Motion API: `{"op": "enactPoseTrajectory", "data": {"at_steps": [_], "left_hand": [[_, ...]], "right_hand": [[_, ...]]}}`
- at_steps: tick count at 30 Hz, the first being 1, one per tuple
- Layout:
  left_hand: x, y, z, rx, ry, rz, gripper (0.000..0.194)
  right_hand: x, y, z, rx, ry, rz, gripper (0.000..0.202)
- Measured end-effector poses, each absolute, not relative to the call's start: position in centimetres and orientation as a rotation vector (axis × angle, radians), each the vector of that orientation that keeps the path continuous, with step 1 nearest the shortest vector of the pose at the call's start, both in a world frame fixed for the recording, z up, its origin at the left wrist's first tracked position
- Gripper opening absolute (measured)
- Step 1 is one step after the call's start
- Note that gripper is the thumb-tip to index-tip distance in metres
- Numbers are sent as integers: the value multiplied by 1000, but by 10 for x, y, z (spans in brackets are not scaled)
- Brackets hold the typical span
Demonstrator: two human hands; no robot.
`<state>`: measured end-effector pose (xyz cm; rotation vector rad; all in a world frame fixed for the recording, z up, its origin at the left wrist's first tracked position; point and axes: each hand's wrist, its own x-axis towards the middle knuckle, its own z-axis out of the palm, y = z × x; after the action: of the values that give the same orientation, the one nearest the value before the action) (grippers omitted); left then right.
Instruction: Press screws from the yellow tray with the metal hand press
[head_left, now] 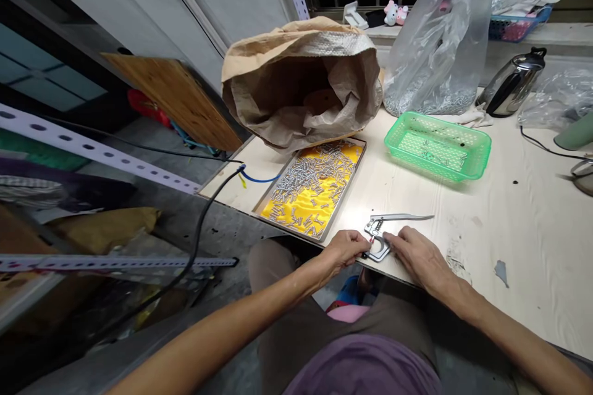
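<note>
A silver metal hand tool (380, 249) with a long thin lever lies at the table's front edge. My left hand (345, 248) is at its left side, thumb and fingers pinched together by a small red and dark part; what they grip is too small to name. On the tool's right side rests my right hand (419, 257), its fingers bent and the fingertips at the metal frame. Left of the tool, a shallow tray (334, 213) with a yellow lining holds many small metal screws (301, 176).
Behind the tray a large brown paper sack (301, 86) gapes open. A green basket (438, 147) holds several small metal pieces. Farther back are a clear plastic bag (440, 43) of metal parts and a steel kettle (514, 83). A black cable (199, 234) hangs at the left.
</note>
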<state>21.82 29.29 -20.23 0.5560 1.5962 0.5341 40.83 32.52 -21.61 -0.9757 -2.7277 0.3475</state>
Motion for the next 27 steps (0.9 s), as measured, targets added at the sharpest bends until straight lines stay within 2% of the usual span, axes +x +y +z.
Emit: {"op": "enactPoseTrajectory", "data": {"at_steps": [4,7,13,24,27], "left_hand": [[217,290,-201,557,1542,588,18],[215,290,-201,560,1507,630,21],[213,289,-203,627,1491,646,28],[216,287,-221,831,1623,683,3],[213,289,-220,818,1630,649,3]], "right_hand": [[389,325,-220,-839,-2687,430,24],[381,324,-225,-775,-2574,633,28],[376,325,-233,-849,-2306,943,25],[370,324,-233,-870,-2314,914,25],[378,324,-226,-917,-2305,854,26]]}}
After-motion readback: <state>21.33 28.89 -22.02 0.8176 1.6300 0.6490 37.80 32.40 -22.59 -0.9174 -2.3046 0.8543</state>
